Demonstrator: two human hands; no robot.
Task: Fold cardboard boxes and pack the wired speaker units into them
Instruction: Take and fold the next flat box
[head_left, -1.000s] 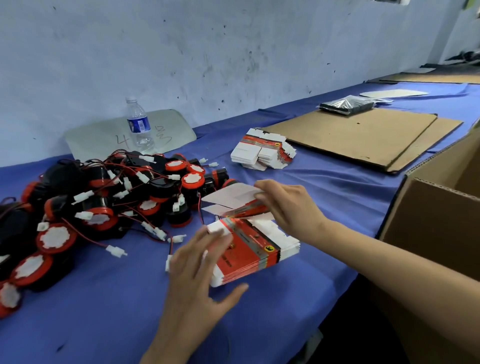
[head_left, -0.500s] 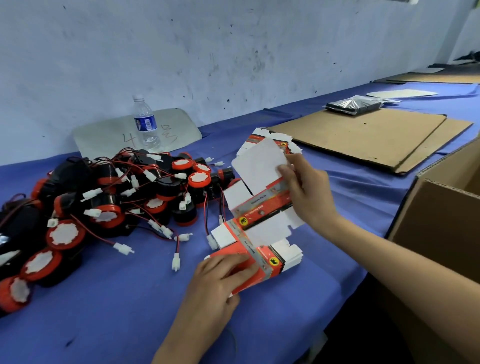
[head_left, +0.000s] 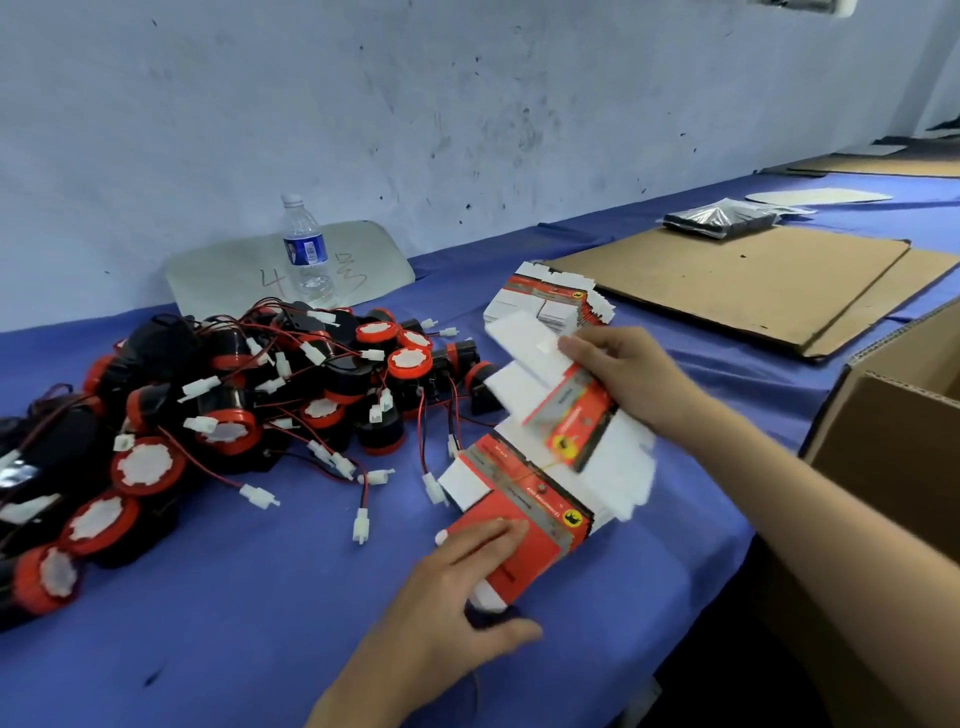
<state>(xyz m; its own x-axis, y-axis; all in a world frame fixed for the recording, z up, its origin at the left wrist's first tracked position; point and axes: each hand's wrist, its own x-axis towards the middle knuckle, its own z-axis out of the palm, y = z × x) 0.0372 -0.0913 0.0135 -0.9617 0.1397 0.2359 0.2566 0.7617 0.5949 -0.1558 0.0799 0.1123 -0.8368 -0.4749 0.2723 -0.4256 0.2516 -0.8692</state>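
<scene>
Right hand shifted blank right, over stack edge.

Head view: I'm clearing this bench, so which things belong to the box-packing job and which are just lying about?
Job: flat box in the right hand; box stack under the left hand; second box stack; speaker pile.
Lying about: water bottle; cardboard sheets; black wrapped packet; marked grey board.

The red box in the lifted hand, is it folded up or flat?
Flat. The right hand pinches the red box as a thin sheet, white flaps spread out.
</scene>
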